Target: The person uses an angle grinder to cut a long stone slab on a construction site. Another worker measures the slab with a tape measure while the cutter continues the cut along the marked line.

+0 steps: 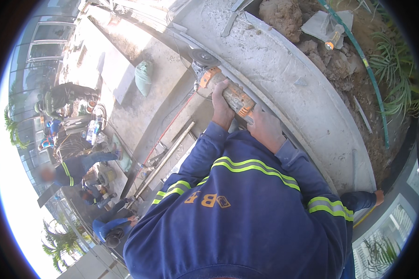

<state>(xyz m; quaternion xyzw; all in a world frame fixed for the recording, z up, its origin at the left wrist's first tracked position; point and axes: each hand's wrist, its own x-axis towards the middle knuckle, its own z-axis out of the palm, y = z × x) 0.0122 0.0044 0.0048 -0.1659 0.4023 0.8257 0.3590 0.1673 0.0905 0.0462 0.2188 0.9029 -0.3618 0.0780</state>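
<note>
Head view looks down on a curved concrete kerb [288,79] that sweeps from the top centre to the lower right. Its inner edge drops to a paved trench, and its outer edge meets lumpy soil [284,16] and plants [398,79]. The top of the kerb is broad and bare beyond the tool. The drop runs just to the left of the hands, so there is little room on that side.

One angle grinder [228,90], orange and grey, lies along the kerb's inner edge, its single disc [204,57] pointing away from the person. One green hose [370,69] curves through the soil. One green sack [143,76] sits on the paving, and one long pale bar [165,160] lies aslant below it beside a thin red cable [170,125]. Four co-workers are well apart at the left, three in blue [74,167] and one in dark clothes [60,97].

Both blue-sleeved arms reach forward, bent at the elbows. The left hand [221,102] is wrapped around the grinder's body just behind the head. The right hand [265,128] is closed on the rear grip, near the left hand. A third hand [379,197] in a blue sleeve rests at the kerb's lower right end. I cannot tell whose it is.
</note>
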